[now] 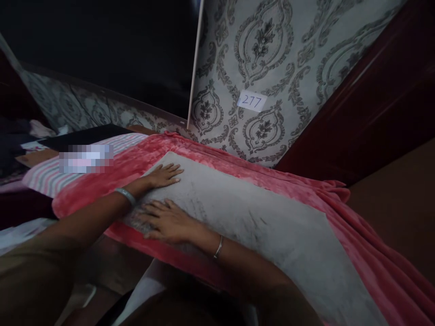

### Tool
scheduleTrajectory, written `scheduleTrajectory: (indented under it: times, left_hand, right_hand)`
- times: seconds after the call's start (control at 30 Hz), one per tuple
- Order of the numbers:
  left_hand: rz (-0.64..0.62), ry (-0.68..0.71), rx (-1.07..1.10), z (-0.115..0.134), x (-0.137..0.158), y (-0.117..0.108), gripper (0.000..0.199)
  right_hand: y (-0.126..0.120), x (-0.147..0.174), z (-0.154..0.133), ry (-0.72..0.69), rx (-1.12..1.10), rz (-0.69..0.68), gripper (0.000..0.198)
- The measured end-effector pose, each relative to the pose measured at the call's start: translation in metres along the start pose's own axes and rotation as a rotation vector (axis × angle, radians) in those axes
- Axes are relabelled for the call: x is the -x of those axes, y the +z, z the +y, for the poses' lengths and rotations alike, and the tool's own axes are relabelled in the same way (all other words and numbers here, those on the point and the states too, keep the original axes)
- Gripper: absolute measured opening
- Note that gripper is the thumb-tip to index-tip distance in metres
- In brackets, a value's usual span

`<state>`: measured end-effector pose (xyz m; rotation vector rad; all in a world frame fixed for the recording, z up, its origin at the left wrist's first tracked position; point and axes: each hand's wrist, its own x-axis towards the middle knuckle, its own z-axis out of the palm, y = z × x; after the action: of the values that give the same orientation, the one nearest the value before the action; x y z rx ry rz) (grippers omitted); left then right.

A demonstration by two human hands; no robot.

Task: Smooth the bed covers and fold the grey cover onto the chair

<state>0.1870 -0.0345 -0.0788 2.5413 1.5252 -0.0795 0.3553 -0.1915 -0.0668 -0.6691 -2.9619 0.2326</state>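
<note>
A grey cloth [251, 217] with a soft nap lies spread over a pink-red plush blanket [370, 235]. My left hand [165, 175] rests flat near the cloth's far left corner, fingers stretched out. Closer to me, my right hand [168, 222] presses flat on the cloth's left end, its fingers spread and pointing left. Neither hand grips anything. Dark streaks run across the nap, in the middle and around my right hand. Each wrist wears a bracelet.
Left of the blanket lies a striped cloth [42, 179], part of it blurred out. A large dark screen [112, 50] stands behind. On the patterned wall [265, 40] is a paper label [252, 100] reading 277. A dark red panel [367, 86] rises at the right.
</note>
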Motion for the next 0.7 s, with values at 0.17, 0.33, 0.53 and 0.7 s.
scheduleTrajectory:
  times: [0.17, 0.33, 0.53, 0.7]
  left_hand:
    - [0.052, 0.022, -0.011, -0.003, -0.002, 0.005, 0.07]
    - [0.067, 0.029, -0.002, -0.015, -0.031, -0.001, 0.067]
    - [0.082, -0.031, -0.01, -0.033, -0.073, -0.006, 0.072]
    - [0.064, -0.068, -0.004, -0.043, -0.09, -0.01, 0.075]
  right_hand:
    - [0.02, 0.0, -0.001, -0.035, 0.072, 0.032, 0.064]
    - [0.014, 0.004, -0.002, -0.036, 0.087, 0.056, 0.064]
    - [0.008, 0.005, -0.003, -0.027, 0.108, 0.085, 0.062]
    - [0.011, 0.006, 0.0, -0.032, 0.147, 0.109, 0.054]
